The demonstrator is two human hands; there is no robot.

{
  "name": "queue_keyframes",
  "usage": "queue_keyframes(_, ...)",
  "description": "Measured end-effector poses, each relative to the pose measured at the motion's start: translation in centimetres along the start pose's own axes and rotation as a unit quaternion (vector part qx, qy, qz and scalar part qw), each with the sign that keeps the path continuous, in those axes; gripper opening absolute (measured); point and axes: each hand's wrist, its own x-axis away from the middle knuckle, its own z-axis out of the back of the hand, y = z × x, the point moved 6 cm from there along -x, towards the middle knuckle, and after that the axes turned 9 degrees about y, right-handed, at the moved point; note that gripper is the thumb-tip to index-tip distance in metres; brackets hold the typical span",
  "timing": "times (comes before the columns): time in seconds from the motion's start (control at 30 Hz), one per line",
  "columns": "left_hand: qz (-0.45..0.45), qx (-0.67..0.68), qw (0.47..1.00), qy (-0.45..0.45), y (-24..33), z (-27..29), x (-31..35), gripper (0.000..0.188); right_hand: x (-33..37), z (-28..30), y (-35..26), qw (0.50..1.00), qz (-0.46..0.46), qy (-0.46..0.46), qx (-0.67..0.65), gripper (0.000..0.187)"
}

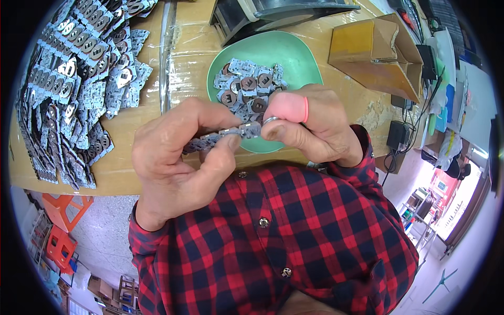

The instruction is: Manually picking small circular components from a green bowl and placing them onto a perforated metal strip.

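Note:
My left hand (181, 157) grips a strip of small circuit boards (212, 139) between thumb and fingers, its end pointing right. A pink finger cot (286, 107) covers the index finger of my right hand (315, 123). That finger and thumb pinch a thin, rounded silver-edged piece (270, 120) close to the strip's right end; whether it is joined to the strip I cannot tell. Just beyond both hands stands a green bowl (302, 58) with a heap of separate small boards (247, 84) carrying round dark parts. My hands hide the bowl's near edge.
Strips of circuit boards (86, 79) lie piled over the table's left side. An open cardboard box (375, 52) is at the right, with black adapters and cables (400, 134) beside it. A dark bin (262, 16) stands behind the bowl. Orange stools (62, 247) are on the floor lower left.

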Motion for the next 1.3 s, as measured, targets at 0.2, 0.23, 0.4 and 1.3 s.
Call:
queue_keyframes(0.2,-0.023,-0.009,0.995,-0.099,0.2,-0.5,-0.1,0.012,0.5,-1.2,0.2,0.999,0.024,-0.04,-0.013,0.018)
queue_keyframes(0.23,-0.024,-0.021,0.991,-0.129,0.1,-0.8,-0.1,0.014,0.6,-1.2,0.2,0.999,0.035,-0.04,0.008,0.017)
queue_keyframes(0.4,0.12,0.188,0.97,-0.092,-0.8,-1.0,0.5,0.012,0.1,-0.8,-0.6,0.986,-0.087,-0.049,-0.133,0.02)
queue_keyframes(1.3,-0.192,-0.027,0.979,0.058,0.6,-1.0,0.5,0.021,0.8,-0.9,1.3,0.962,-0.213,0.045,-0.166,0.025)
